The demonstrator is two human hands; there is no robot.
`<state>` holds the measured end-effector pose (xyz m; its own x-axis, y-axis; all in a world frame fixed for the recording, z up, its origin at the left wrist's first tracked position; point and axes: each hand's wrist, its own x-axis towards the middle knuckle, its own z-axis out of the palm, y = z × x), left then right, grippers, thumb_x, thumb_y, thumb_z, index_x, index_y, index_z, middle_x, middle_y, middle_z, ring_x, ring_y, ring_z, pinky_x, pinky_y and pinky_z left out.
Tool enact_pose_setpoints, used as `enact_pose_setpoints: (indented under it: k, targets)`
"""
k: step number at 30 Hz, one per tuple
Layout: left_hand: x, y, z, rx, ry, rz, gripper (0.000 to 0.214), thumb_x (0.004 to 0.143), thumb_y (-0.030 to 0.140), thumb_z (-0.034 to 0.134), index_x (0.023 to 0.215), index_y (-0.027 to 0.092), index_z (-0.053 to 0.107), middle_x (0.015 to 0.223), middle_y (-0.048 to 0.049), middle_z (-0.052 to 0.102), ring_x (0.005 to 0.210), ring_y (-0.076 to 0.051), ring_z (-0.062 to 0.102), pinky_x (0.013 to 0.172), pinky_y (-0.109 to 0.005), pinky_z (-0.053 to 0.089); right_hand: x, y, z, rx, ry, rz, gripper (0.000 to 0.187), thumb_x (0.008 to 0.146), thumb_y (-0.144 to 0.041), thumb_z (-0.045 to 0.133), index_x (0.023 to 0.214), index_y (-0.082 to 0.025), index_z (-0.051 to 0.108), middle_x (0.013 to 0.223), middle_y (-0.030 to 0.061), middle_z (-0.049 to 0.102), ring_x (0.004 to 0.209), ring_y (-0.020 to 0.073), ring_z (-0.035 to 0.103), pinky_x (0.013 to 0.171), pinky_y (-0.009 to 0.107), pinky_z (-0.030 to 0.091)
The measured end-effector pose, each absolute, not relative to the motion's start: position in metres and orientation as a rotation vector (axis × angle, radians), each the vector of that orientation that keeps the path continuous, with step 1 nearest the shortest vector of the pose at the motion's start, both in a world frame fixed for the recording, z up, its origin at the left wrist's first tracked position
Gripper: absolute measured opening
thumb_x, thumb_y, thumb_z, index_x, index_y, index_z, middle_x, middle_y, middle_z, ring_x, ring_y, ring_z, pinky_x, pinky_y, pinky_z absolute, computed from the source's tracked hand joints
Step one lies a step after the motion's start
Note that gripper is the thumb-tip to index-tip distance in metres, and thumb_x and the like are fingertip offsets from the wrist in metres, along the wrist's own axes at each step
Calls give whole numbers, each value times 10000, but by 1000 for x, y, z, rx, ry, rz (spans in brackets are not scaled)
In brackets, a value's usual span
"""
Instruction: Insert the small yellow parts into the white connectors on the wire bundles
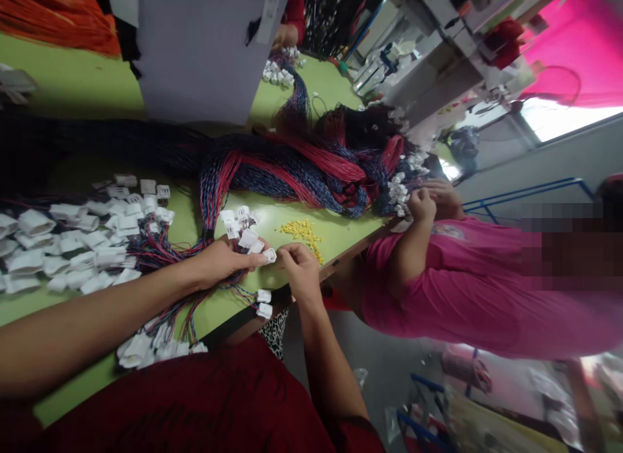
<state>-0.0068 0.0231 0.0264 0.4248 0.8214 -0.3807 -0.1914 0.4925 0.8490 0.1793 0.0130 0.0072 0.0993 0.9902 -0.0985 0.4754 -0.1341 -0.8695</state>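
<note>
Bench note, two hands at work over the green table (353, 220). My left hand (219, 261) is closed in a pinch, thumb laid along the near side, holding a white connector (269, 255) with its end turned toward my right; a few more white connectors (233, 224) fan out just beyond the fingers, on or near the same wires. My right hand (304, 271) is brought up just beside that end, thumb and forefinger drawn in close; the tips are too small and soft here for me to tell whether they are closed on a small piece or merely near each other. Loose yellow pieces (296, 231) lie scattered on the table just past my right knuckles. The wire bundle (209, 193) comes down from the thick braided hank (302, 174) to a dark tie beside my left hand. A heap of white connectors (73, 245) lies to the left, another cluster (139, 350) below my left forearm, and two loose-hanging connectors (264, 302) sit at the table edge between my arms. On the right a co-worker in pink (433, 278) handles white connectors at the hank's far end. Step in hand, as I judge it: fine fingertip work at the end of the held connector, probably with one yellow piece. Next move, in my judgement, calls for a steady left pinch, the connector's end kept facing right, and the right fingertips lined up squarely before any push.
</note>
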Motion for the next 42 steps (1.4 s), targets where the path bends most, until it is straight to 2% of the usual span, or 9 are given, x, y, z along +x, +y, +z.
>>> enact_pose_setpoints:
  k: [2, 5, 10, 17, 22, 27, 30, 36, 42]
  targets:
    - [-7, 22, 29, 840, 933, 733, 197, 636, 220, 699, 823, 172, 662, 632, 26, 583, 551, -101, 478, 548, -226, 372, 177, 4, 18, -1579, -1252, 1188, 163, 734, -348, 607, 698, -195, 565, 608, -35, 530, 559, 103, 467, 587, 249, 395]
    - [-8, 21, 35, 848, 965, 704, 212, 629, 197, 694, 837, 166, 664, 611, 31, 580, 542, -103, 473, 552, -229, 379, 172, -6, 28, -1488, -1109, 1295, 162, 715, -334, 635, 685, -190, 567, 580, -46, 519, 516, 82, 437, 536, 230, 368]
    - [-8, 21, 36, 876, 964, 686, 216, 629, 199, 693, 839, 161, 657, 615, 32, 590, 517, -97, 463, 531, -226, 380, 159, -10, 35, -1528, -1132, 1229, 160, 715, -320, 642, 653, -188, 577, 523, -59, 498, 482, 70, 406, 499, 214, 341]
    - [-8, 20, 27, 905, 960, 712, 185, 649, 208, 683, 824, 153, 655, 648, 24, 603, 584, -107, 508, 600, -239, 422, 152, -8, 36, -1541, -1183, 1182, 193, 735, -368, 631, 675, -199, 559, 555, -57, 476, 514, 79, 408, 520, 221, 356]
    - [-8, 22, 25, 936, 918, 749, 186, 648, 216, 684, 815, 145, 642, 696, 4, 613, 625, -115, 518, 625, -251, 430, 150, -6, 25, -1491, -1082, 1267, 178, 726, -366, 632, 783, -215, 556, 584, -61, 466, 497, 75, 386, 473, 212, 320]
    - [-7, 23, 24, 968, 938, 760, 183, 644, 223, 685, 796, 132, 639, 662, 0, 602, 622, -121, 514, 622, -258, 433, 148, -8, 29, -1458, -926, 1451, 207, 722, -386, 635, 767, -204, 548, 521, -78, 429, 428, 58, 331, 426, 209, 265]
    - [-7, 20, 23, 998, 957, 765, 204, 662, 261, 683, 828, 143, 665, 693, -15, 631, 644, -135, 536, 644, -274, 447, 148, -10, 34, -1403, -837, 1544, 174, 699, -336, 640, 767, -195, 564, 517, -72, 459, 418, 57, 357, 418, 209, 268]
    - [-9, 19, 28, 1026, 997, 748, 196, 638, 238, 701, 817, 160, 683, 797, -41, 678, 720, -164, 584, 694, -293, 470, 151, -11, 30, -1496, -857, 1520, 131, 664, -286, 622, 715, -195, 544, 472, -81, 456, 388, 57, 351, 392, 199, 275]
    - [-8, 19, 27, 1056, 1020, 714, 142, 640, 258, 691, 700, 141, 640, 635, -5, 611, 598, -136, 523, 602, -272, 443, 153, -9, 22, -1563, -934, 1480, 103, 656, -270, 586, 703, -195, 533, 459, -87, 431, 388, 63, 344, 395, 197, 276]
